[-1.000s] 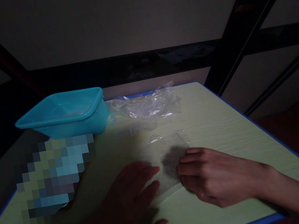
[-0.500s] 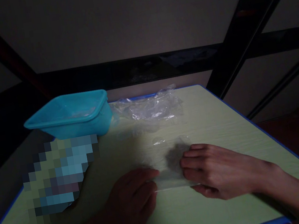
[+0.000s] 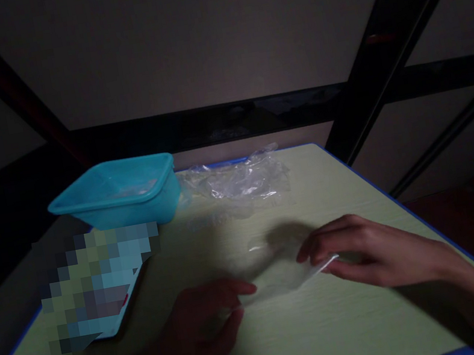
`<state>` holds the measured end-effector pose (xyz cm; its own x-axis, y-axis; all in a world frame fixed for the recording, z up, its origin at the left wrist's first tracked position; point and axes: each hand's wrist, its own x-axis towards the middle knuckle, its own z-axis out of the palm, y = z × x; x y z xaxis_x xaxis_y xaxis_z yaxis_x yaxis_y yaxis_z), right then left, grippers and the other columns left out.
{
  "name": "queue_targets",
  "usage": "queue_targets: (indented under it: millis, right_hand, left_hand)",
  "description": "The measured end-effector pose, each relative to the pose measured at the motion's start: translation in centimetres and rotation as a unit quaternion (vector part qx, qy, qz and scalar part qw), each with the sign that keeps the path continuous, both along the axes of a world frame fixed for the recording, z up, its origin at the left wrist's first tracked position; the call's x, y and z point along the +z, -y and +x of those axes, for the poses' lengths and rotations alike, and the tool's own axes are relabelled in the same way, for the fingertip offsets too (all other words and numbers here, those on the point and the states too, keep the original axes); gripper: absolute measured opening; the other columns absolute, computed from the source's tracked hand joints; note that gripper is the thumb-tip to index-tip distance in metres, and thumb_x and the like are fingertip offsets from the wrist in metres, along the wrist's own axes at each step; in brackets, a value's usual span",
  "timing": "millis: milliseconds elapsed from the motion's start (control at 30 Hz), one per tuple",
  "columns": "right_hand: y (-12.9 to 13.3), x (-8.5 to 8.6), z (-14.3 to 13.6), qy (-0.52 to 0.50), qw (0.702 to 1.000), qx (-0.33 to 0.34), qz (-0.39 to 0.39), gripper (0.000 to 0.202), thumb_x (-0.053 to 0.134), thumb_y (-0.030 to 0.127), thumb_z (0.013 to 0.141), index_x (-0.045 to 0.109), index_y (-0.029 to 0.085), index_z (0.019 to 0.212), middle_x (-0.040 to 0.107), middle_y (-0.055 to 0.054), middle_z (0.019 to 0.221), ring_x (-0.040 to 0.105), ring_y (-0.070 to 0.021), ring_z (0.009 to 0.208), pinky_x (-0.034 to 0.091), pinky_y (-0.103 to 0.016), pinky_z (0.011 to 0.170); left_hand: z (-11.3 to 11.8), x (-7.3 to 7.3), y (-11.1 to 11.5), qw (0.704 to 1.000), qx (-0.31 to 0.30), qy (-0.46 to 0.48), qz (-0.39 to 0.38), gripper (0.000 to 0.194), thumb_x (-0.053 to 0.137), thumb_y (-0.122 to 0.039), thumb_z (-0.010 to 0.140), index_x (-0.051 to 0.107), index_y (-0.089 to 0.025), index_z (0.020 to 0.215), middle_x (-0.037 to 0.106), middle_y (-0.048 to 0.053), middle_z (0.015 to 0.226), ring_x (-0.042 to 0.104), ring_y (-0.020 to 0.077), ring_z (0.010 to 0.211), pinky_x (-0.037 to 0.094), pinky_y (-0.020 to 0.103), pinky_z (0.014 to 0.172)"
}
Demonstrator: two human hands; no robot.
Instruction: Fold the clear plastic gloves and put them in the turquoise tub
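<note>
A clear plastic bag [image 3: 276,271] stretches between my hands just over the table. My right hand [image 3: 355,248] pinches its right corner between thumb and fingers, and that corner is lifted with a bright edge showing. In shadow at the left, my left hand [image 3: 211,317] has its fingers closed on the bag's left edge. Past my hands lies a pile of crumpled clear plastic bags [image 3: 242,179] near the far edge of the table.
A turquoise plastic basin [image 3: 131,202] stands at the table's far left corner, with something pale inside. Nearer on the left lies a light blue flat object [image 3: 130,276], mostly blurred out by pixelation. The pale table [image 3: 337,331] has a blue rim, and a wall rises behind it.
My right hand has lifted the bag's right corner off the table and moved slightly right. My left hand stays at the left edge, its thumb and finger more apart. The view has tilted slightly up.
</note>
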<state>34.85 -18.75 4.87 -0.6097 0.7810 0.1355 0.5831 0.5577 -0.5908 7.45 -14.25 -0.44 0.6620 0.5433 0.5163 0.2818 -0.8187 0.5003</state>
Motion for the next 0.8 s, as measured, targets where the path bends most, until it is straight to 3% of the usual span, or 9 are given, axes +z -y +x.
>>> queue_targets:
  millis: [100,200,267,333,400,433,667,733,800]
  right_hand:
    - [0.7,0.2,-0.3,-0.071,0.996,0.012,-0.047,0.016,0.050,0.016,0.087,0.065,0.013,0.092,0.070,-0.008,0.084,0.065,-0.0138,0.077,0.049,-0.025,0.068]
    - [1.3,0.3,-0.9,-0.168,0.981,0.019,-0.097,0.014,0.053,0.018,0.086,0.065,0.012,0.084,0.070,-0.008,0.075,0.065,-0.0133,0.069,0.049,-0.024,0.063]
    - [1.6,0.3,-1.5,-0.231,0.962,-0.003,-0.145,0.015,0.056,0.023,0.084,0.064,0.012,0.077,0.068,-0.007,0.069,0.063,-0.0125,0.063,0.047,-0.023,0.057]
    - [1.4,0.1,-2.0,-0.287,0.935,-0.037,-0.205,0.019,0.059,0.029,0.082,0.060,0.014,0.071,0.063,-0.002,0.061,0.057,-0.0093,0.054,0.042,-0.019,0.048]
    - [0.9,-0.3,-2.3,-0.331,0.906,-0.080,-0.253,0.024,0.062,0.034,0.079,0.055,0.015,0.066,0.055,0.003,0.055,0.049,-0.0056,0.047,0.036,-0.017,0.043]
    - [0.5,-0.7,-2.4,-0.345,0.893,-0.101,-0.269,0.026,0.063,0.035,0.078,0.053,0.015,0.064,0.052,0.005,0.053,0.045,-0.0045,0.045,0.033,-0.016,0.042]
    - [-2.7,-5.1,-2.1,-0.320,0.869,-0.167,-0.339,0.029,0.068,0.030,0.072,0.046,0.015,0.059,0.046,0.008,0.053,0.051,-0.0066,0.050,0.041,-0.021,0.051]
    - [-3.2,-5.8,-2.0,-0.316,0.877,-0.172,-0.318,0.019,0.068,0.026,0.071,0.054,0.014,0.076,0.050,0.007,0.058,0.052,-0.0070,0.053,0.043,-0.022,0.054]
    - [-3.5,-6.0,-1.8,-0.316,0.894,-0.168,-0.271,0.034,0.067,0.021,0.072,0.054,0.015,0.103,0.055,0.005,0.067,0.054,-0.0077,0.059,0.045,-0.023,0.059]
  left_hand:
    - [-0.6,1.2,0.1,0.997,-0.031,-0.019,-0.067,0.019,0.052,-0.020,0.079,0.063,-0.030,0.091,0.073,-0.002,0.078,0.069,0.0170,0.066,0.056,0.026,0.059]
    - [-1.5,1.8,0.6,0.973,-0.082,-0.014,-0.214,0.008,0.056,-0.030,0.080,0.063,-0.028,0.082,0.071,-0.001,0.073,0.067,0.0170,0.062,0.053,0.025,0.050]
    - [-1.7,1.9,0.9,0.929,-0.101,0.053,-0.351,0.018,0.058,-0.043,0.079,0.061,-0.026,0.074,0.070,0.001,0.069,0.065,0.0172,0.055,0.050,0.025,0.044]
    - [-1.4,1.9,0.8,0.859,-0.092,0.124,-0.488,0.028,0.062,-0.051,0.073,0.058,-0.023,0.067,0.067,0.000,0.061,0.063,0.0162,0.048,0.046,0.025,0.040]
    - [-0.6,1.9,0.1,0.792,-0.054,0.162,-0.587,0.028,0.069,-0.044,0.069,0.056,-0.021,0.062,0.063,-0.002,0.054,0.062,0.0152,0.046,0.045,0.024,0.042]
    - [-0.2,1.9,-0.4,0.776,-0.024,0.170,-0.606,0.025,0.071,-0.038,0.067,0.056,-0.020,0.059,0.061,-0.002,0.052,0.062,0.0153,0.048,0.046,0.024,0.044]
    - [1.5,0.9,-3.2,0.780,0.116,0.141,-0.599,0.018,0.066,-0.028,0.057,0.052,-0.017,0.056,0.054,-0.004,0.054,0.052,0.0098,0.049,0.046,0.021,0.048]
    - [1.5,1.0,-3.3,0.786,0.116,0.114,-0.597,0.017,0.065,-0.028,0.057,0.052,-0.017,0.054,0.052,-0.005,0.052,0.049,0.0084,0.047,0.044,0.019,0.045]
    - [1.5,1.2,-3.2,0.798,0.106,0.093,-0.587,0.017,0.064,-0.028,0.058,0.053,-0.016,0.054,0.052,-0.005,0.051,0.048,0.0084,0.046,0.043,0.019,0.045]
